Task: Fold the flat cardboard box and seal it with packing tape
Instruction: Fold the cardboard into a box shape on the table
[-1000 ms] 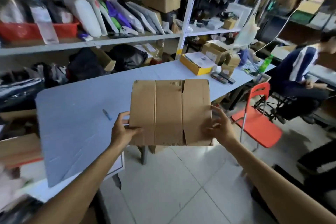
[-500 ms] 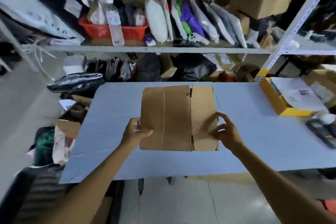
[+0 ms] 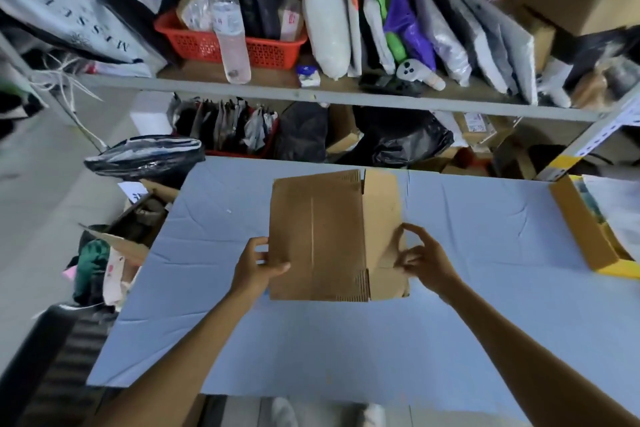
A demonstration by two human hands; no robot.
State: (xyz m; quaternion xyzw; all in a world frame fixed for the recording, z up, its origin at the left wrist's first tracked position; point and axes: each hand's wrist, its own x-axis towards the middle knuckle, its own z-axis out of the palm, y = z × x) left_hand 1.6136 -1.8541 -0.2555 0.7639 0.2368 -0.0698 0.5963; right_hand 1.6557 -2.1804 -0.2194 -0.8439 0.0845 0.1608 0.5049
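A flat brown cardboard box [image 3: 325, 236] hangs over the middle of the light blue table [image 3: 467, 322], held by both hands. My left hand [image 3: 254, 265] grips its left edge, thumb on the front face. My right hand [image 3: 424, 258] pinches the right panel near its lower edge, and that panel angles away from the wider left panel along a crease. Slots split the flaps at the top and bottom edges. No packing tape shows in this view.
A yellow-sided carton [image 3: 588, 236] sits at the table's right end. Behind the table stands a metal shelf [image 3: 346, 94] crowded with a red basket [image 3: 242, 45], a plastic bottle [image 3: 230, 35], padded bags and black sacks. Open cartons and clothes [image 3: 114, 246] lie left of the table.
My view has swung left from the red chair to face the shelf squarely. The box has come over the table, and its right panel has begun to bend away along the crease.
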